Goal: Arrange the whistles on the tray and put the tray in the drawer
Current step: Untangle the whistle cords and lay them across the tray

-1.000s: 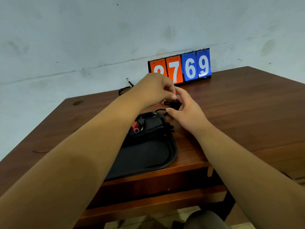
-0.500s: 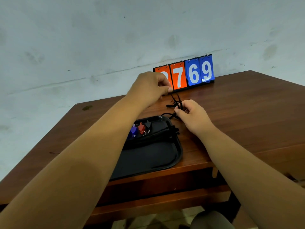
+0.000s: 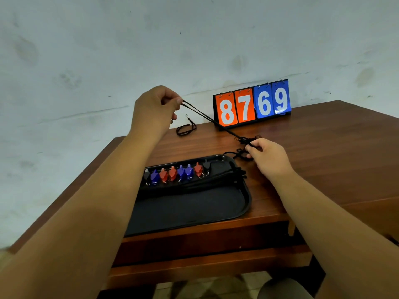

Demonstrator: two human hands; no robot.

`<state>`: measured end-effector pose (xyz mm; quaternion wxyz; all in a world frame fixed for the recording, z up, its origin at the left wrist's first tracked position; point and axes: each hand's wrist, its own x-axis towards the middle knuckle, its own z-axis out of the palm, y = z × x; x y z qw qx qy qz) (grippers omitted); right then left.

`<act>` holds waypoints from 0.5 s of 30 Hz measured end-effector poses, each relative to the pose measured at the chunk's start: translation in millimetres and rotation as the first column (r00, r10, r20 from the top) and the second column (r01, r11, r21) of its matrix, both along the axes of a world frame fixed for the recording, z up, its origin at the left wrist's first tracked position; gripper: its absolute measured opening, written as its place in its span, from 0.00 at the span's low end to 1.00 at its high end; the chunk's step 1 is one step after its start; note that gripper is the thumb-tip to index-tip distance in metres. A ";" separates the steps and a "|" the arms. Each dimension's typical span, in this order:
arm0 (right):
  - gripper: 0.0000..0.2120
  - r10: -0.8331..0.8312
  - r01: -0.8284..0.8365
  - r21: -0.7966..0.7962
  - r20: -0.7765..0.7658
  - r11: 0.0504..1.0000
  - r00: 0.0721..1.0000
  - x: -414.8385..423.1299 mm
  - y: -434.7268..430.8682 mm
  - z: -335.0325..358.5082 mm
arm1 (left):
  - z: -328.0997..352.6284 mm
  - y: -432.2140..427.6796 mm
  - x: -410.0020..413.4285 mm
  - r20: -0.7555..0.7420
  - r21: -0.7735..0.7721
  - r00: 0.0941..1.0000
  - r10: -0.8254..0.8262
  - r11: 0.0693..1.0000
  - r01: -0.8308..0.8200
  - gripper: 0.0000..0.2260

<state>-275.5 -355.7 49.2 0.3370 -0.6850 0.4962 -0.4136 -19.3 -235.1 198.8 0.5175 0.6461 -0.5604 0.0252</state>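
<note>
Whistles (image 3: 172, 173), eight, line the tray (image 3: 248, 197); left hand (image 3: 155, 111) and right hand (image 3: 269, 158) pinch one cord (image 3: 213, 120).

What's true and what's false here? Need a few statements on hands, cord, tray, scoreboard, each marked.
1. The left hand pinches a thin black lanyard cord above the brown wooden table. True.
2. The right hand lies flat and empty. False: it grips the cord's tangled end.
3. The black plastic tray has red, blue and black plastic whistles lined along its far side. True.
4. The orange and blue flip scoreboard reads 6987. False: it reads 8769.
5. The tray is in the drawer. False: it rests on the table.
</note>
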 end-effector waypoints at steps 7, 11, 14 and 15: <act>0.13 0.016 -0.020 -0.044 -0.087 0.999 0.996 -0.9 6.0 2.2 | -10.2 22.6 39.0 -0.190 0.009 0.980 0.058 0.998 -0.057 0.06; 0.14 0.022 -0.048 -0.128 -0.191 0.991 0.981 0.8 10.6 3.1 | -18.3 39.9 67.2 -0.247 0.002 0.965 0.091 0.996 -0.094 0.06; 0.15 0.040 -0.086 -0.168 -0.258 0.982 0.965 3.2 12.1 3.1 | -23.4 54.3 82.5 -0.265 0.008 0.957 0.114 0.993 -0.116 0.08; 0.14 0.041 -0.090 -0.174 -0.269 0.981 0.962 3.8 12.8 3.4 | -25.9 58.8 86.9 -0.271 0.007 0.955 0.121 0.992 -0.124 0.09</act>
